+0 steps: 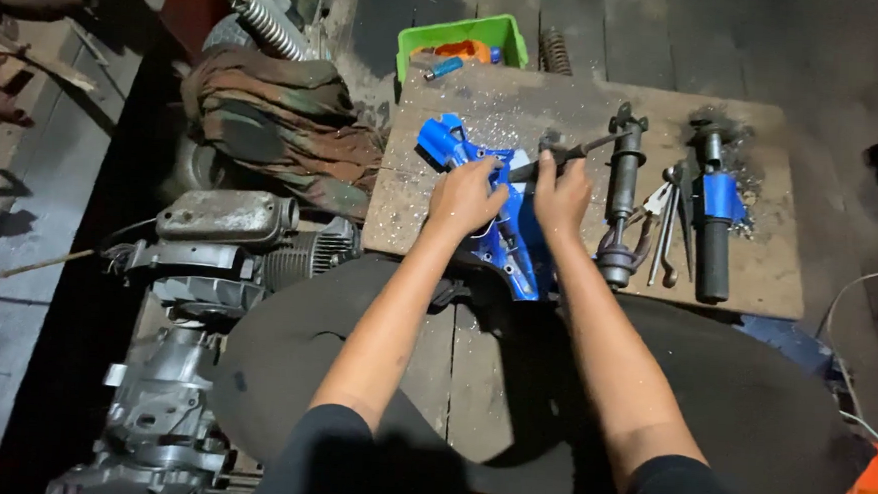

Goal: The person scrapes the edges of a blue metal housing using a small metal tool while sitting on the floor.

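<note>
Nearest to the camera, the two bare forearms reach forward over the dark lap toward a wooden board (757, 284) that serves as the counter. At about nine o'clock from the hands, an engine block (220, 256) lies on the floor, with a rumpled camouflage cloth (285, 119) further behind it. The left hand (465, 196) presses down on the blue plastic part (481, 204), its fingers curled over the upper edge and grasping it so that it stays on the board. The right hand (562, 195) is just beside, at three o'clock from the left; its fingers are clenched around a thin dark tool (564, 155) whose tip meets the blue part near the left hand. At three o'clock from the right hand lie a dark shock absorber (622, 201), some wrenches (668, 224), and a second shock absorber with a blue collar (713, 211), all apart from the hands. At twelve o'clock, beyond the board, stands a green bin (460, 40). White chips are scattered on the board. In my judgement the tool can slip on the smooth plastic and hit the left fingers, because they are so close to the tip; the part can also crack if it is pushed too hard.
</note>
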